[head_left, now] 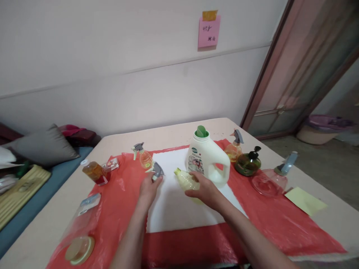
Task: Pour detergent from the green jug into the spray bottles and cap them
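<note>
My right hand [204,191] is closed round a small pale yellow bottle [186,180] that lies tilted over the white sheet [179,209], its open neck pointing up and left. My left hand [149,186] is closed on a grey spray trigger head [157,170], held just left of the bottle's neck. A large white detergent jug [209,158] with a green cap stands right behind the bottle.
A red plastic sheet [120,201] covers the table. On it are an orange spray bottle [143,156], an amber bottle [95,172], a clear bag [81,224], another orange sprayer [234,147], a green pump bottle [248,162] and a pink sprayer [270,181]. A yellow note [305,201] lies at right.
</note>
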A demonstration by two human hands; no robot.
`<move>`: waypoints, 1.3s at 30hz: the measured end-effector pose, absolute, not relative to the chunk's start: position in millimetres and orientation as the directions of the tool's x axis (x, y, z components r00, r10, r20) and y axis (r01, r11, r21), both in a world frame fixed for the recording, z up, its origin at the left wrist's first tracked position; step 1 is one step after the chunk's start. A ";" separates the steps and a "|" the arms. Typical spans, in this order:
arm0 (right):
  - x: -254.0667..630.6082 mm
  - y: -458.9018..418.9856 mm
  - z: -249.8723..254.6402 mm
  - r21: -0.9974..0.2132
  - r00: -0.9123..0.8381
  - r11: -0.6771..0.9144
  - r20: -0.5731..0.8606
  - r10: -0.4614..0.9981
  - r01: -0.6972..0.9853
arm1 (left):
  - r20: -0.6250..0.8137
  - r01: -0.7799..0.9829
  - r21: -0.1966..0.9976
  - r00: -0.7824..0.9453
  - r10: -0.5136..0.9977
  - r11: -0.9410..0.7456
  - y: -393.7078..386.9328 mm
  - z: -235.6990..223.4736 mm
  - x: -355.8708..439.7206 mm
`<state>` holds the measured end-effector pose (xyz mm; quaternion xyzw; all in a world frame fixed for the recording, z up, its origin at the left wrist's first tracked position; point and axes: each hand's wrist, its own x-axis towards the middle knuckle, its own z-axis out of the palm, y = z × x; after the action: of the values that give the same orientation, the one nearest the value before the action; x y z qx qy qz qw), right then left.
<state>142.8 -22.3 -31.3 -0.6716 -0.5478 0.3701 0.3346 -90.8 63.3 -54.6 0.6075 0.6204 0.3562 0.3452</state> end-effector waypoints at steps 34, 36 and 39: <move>154.3 -19.1 -33.3 -0.995 0.719 0.028 -0.053 0.693 -0.100 | 0.009 0.307 0.951 0.113 0.994 -0.044 43.7 -60.6 -40.1; 152.6 -16.9 -36.1 -0.993 0.692 0.065 -0.020 0.722 -0.096 | -0.006 0.275 0.961 0.124 0.992 -0.029 44.1 -62.6 -39.5; 154.9 -9.8 -41.3 -0.997 0.663 0.075 0.043 0.748 -0.019 | -0.016 0.249 0.968 0.107 0.994 -0.011 46.6 -59.1 -47.1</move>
<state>154.9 -9.8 -41.3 -0.6171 -0.2950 0.2858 0.6712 -47.1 46.6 -59.1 0.5847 0.5317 0.4046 0.4601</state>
